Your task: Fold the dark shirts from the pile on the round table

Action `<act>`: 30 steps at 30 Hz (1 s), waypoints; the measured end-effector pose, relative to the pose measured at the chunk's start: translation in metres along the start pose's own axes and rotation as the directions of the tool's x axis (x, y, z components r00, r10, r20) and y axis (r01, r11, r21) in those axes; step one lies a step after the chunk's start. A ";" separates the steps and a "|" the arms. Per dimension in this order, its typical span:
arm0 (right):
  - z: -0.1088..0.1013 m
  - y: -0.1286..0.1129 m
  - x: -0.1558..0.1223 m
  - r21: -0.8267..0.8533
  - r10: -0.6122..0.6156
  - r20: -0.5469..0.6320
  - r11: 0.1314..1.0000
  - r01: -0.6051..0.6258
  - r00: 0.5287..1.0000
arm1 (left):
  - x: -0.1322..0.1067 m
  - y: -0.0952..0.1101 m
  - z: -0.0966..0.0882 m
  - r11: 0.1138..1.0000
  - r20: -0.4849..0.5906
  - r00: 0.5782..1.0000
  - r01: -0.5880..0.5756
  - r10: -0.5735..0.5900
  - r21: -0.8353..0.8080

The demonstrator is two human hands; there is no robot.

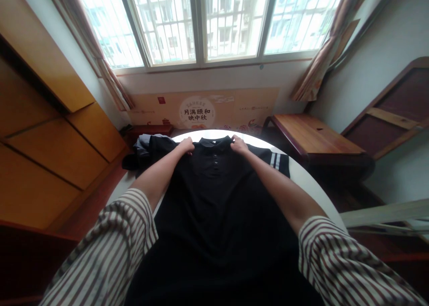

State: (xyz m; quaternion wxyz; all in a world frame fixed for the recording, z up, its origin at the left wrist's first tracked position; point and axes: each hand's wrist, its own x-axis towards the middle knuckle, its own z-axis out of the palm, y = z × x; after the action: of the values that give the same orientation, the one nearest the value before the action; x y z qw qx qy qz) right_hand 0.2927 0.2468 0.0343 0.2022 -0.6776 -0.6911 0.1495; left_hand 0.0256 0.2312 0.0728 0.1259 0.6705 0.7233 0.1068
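Note:
A black polo shirt [217, 199] lies spread front-up on a round white table [311, 181], its collar at the far edge and white stripes on its right sleeve. My left hand [185, 145] is closed on the shirt's left shoulder beside the collar. My right hand [238, 144] is closed on the right shoulder. Both arms reach forward over the shirt, in striped sleeves.
A grey garment [142, 143] lies bunched at the table's far left. Orange wooden cabinets [50, 154] line the left wall. A wooden side table [311, 134] stands at the right, a dark headboard [398, 109] behind it. A window [208, 20] fills the far wall.

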 end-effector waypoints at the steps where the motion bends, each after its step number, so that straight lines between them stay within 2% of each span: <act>1: 0.000 0.001 -0.002 -0.001 -0.011 -0.034 1.000 0.011 0.999 | 0.000 0.001 0.002 1.000 -0.037 0.999 -0.010 0.010 -0.006; 4: 0.001 0.003 -0.008 -0.009 -0.047 -0.120 0.999 0.046 0.992 | 0.002 0.004 0.010 0.999 -0.134 0.990 -0.052 0.050 -0.012; 6: 0.002 0.007 -0.011 -0.025 -0.061 -0.139 0.998 0.058 0.988 | 0.002 0.006 0.017 0.996 -0.140 0.987 -0.084 0.082 -0.013; 11: 0.002 0.014 -0.025 -0.102 -0.112 -0.042 0.989 0.108 0.993 | -0.006 0.008 0.029 0.992 -0.086 0.988 -0.126 0.127 0.009; 14: 0.000 0.010 -0.048 -0.151 -0.191 0.024 0.970 0.192 0.981 | -0.021 0.015 0.021 0.984 -0.123 0.976 -0.175 0.177 0.032; 16: -0.001 0.007 -0.078 -0.165 -0.252 0.080 0.951 0.262 0.964 | -0.044 0.018 0.010 0.960 -0.179 0.943 -0.277 0.281 0.047; 19: -0.010 0.008 -0.153 -0.141 -0.370 0.201 0.905 0.401 0.907 | -0.107 0.009 -0.005 0.871 -0.235 0.843 -0.491 0.483 0.028; 21: -0.022 0.017 -0.219 -0.076 -0.519 0.311 0.821 0.566 0.796 | -0.168 -0.011 -0.011 0.802 -0.220 0.787 -0.596 0.576 -0.031; 23: -0.039 0.032 -0.289 0.013 -0.574 0.362 0.791 0.612 0.734 | -0.237 -0.037 -0.013 0.715 -0.112 0.718 -0.695 0.687 -0.072; 24: -0.047 0.040 -0.322 0.055 -0.590 0.378 0.783 0.619 0.713 | -0.271 -0.052 -0.013 0.698 -0.064 0.703 -0.711 0.709 -0.085; 26: -0.058 0.057 -0.380 0.094 -0.602 0.377 0.781 0.618 0.704 | -0.333 -0.079 -0.011 0.693 -0.009 0.698 -0.713 0.716 -0.110; 27: -0.062 0.064 -0.403 0.098 -0.612 0.376 0.773 0.627 0.696 | -0.359 -0.090 -0.009 0.679 0.027 0.680 -0.727 0.732 -0.105; 30: -0.059 0.081 -0.452 0.078 -0.650 0.303 0.746 0.662 0.697 | -0.412 -0.116 0.000 0.629 0.048 0.627 -0.777 0.778 -0.035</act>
State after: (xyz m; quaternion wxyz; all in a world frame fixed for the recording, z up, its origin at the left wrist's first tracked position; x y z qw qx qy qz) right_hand 0.3923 -0.2050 0.0125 0.1183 -0.3582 -0.9123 0.1595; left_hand -0.0551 -0.1882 0.0518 0.0923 0.9188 0.3592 0.1351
